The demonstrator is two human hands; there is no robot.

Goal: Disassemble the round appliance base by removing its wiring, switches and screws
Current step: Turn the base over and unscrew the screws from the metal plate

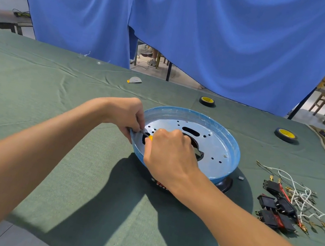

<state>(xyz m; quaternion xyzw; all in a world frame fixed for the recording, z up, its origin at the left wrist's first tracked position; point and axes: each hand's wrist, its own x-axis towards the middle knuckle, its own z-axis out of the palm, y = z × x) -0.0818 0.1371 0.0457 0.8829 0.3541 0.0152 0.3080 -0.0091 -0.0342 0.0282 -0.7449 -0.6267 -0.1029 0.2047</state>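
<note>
Right hand (pixel 170 150) grips screwdriver (pixel 148 136) inside base (pixel 216 147).

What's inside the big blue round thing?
A silvery plate with holes, one screw, and the screwdriver in the right hand. The left hand grips the rim of the blue base. The hands hide what's beneath them.
</note>
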